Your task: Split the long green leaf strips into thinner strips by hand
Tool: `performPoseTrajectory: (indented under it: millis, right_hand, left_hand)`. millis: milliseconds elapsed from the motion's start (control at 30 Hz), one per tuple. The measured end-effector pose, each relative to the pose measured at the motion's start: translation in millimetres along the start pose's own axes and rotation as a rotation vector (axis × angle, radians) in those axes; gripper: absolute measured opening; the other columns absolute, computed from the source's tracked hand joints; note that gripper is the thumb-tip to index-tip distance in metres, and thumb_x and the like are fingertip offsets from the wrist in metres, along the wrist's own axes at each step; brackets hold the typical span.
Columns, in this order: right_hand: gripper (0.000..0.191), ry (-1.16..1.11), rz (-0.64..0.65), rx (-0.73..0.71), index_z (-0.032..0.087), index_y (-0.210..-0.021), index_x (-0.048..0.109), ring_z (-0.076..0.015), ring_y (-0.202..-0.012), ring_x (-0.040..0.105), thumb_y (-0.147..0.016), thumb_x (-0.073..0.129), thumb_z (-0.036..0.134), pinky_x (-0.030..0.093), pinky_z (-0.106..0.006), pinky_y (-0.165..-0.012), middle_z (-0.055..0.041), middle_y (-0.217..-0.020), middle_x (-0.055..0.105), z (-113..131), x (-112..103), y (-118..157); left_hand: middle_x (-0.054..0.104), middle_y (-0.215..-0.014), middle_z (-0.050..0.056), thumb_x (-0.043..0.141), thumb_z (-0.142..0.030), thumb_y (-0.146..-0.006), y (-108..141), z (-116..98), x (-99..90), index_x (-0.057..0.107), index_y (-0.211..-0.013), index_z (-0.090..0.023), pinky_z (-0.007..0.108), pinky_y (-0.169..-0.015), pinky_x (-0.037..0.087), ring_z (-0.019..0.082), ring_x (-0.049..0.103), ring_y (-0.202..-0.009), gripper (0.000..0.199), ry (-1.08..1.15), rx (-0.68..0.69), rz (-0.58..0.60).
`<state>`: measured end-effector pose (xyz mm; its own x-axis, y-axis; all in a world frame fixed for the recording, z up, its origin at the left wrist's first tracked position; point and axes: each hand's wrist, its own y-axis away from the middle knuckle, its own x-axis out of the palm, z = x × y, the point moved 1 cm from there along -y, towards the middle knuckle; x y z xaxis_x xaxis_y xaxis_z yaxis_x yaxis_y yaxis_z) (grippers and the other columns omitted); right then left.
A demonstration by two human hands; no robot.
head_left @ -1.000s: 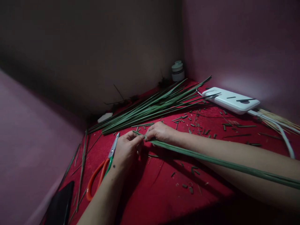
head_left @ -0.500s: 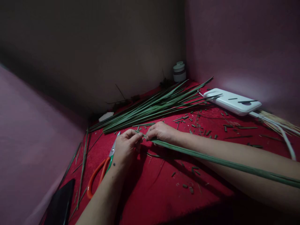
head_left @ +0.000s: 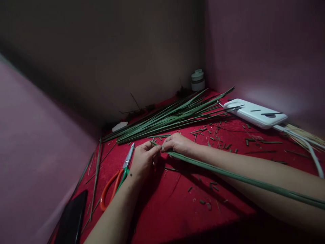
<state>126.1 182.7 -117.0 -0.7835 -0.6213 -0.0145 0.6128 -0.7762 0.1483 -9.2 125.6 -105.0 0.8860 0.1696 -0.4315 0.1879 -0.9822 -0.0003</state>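
Note:
A long green leaf strip runs from my fingers out past the right edge, lying across in front of my right forearm. My right hand pinches it near its left end. My left hand, close beside the right one, has thumb and fingers closed on the strip's end. Just left of my left wrist lie scissors with one orange and one green handle, partly covered by my forearm. Behind both hands rests a bundle of long green leaves.
Cut leaf bits litter the red cloth. A white power strip with a cable sits at the right wall. A black phone lies at lower left, and a white jar stands in the back corner.
The whole view has shifted slightly, so everything appears a little further right. Both hands keep their pinch on the leaf strip, close together.

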Motion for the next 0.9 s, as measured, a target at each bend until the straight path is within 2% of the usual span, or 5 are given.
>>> performPoseTrajectory:
  millis: [267, 467, 567, 767, 900]
  right_hand:
    - [0.009, -0.071, -0.012, 0.014, 0.015, -0.053, 0.052, -0.007, -0.041, 0.037, -0.058, 0.058, 0.019, 0.026, -0.023, -0.046, 0.008, -0.04, 0.04, -1.7, 2.7, 0.8]
    - [0.01, -0.04, 0.012, 0.007, 0.015, -0.052, 0.053, -0.0073, -0.042, 0.038, -0.058, 0.06, 0.02, 0.027, -0.022, -0.045, 0.0075, -0.04, 0.042, 0.8, -0.5, 0.4]
    - [0.01, -0.031, 0.01, 0.036, 0.016, -0.054, 0.053, -0.008, -0.041, 0.038, -0.06, 0.058, 0.021, 0.027, -0.022, -0.044, 0.0072, -0.04, 0.043, -0.3, -1.4, -0.6]
    - [0.006, -0.022, 0.005, 0.014, 0.015, -0.055, 0.055, -0.0076, -0.044, 0.041, -0.059, 0.059, 0.017, 0.029, -0.021, -0.045, 0.0067, -0.043, 0.046, -2.8, -0.8, -4.0]
    - [0.009, -0.071, 0.03, 0.044, 0.015, -0.057, 0.054, -0.0076, -0.037, 0.039, -0.061, 0.059, 0.021, 0.028, -0.022, -0.042, 0.0067, -0.039, 0.047, -3.6, 0.2, -3.9]
  left_hand:
    - [0.046, -0.049, -0.006, 0.061, -0.023, -0.066, 0.2, -3.4, 0.1, 0.051, -0.051, -0.018, 0.021, -0.05, 0.03, 0.009, 0.039, -0.051, 0.019, -0.143, 0.168, -0.173]
    - [0.043, -0.048, -0.006, 0.061, -0.026, -0.067, -6.2, 1.3, -9.4, 0.05, -0.051, -0.019, 0.021, -0.051, 0.03, 0.01, 0.038, -0.052, 0.021, -0.147, 0.17, -0.252]
    - [0.044, -0.046, -0.006, 0.062, -0.029, -0.067, -8.3, 1.9, -11.4, 0.05, -0.052, -0.019, 0.021, -0.047, 0.03, 0.009, 0.038, -0.047, 0.022, -0.099, 0.117, -0.203]
    - [0.048, -0.04, -0.005, 0.063, -0.034, -0.068, -4.6, -1.6, -3.7, 0.057, -0.056, -0.016, 0.021, -0.04, 0.03, 0.008, 0.04, -0.037, 0.022, 0.015, -0.002, 0.01]
    - [0.048, -0.042, -0.005, 0.066, -0.031, -0.065, -8.1, 2.6, -9.6, 0.056, -0.054, -0.016, 0.019, -0.039, 0.028, 0.007, 0.039, -0.038, 0.021, 0.028, -0.025, -0.1]
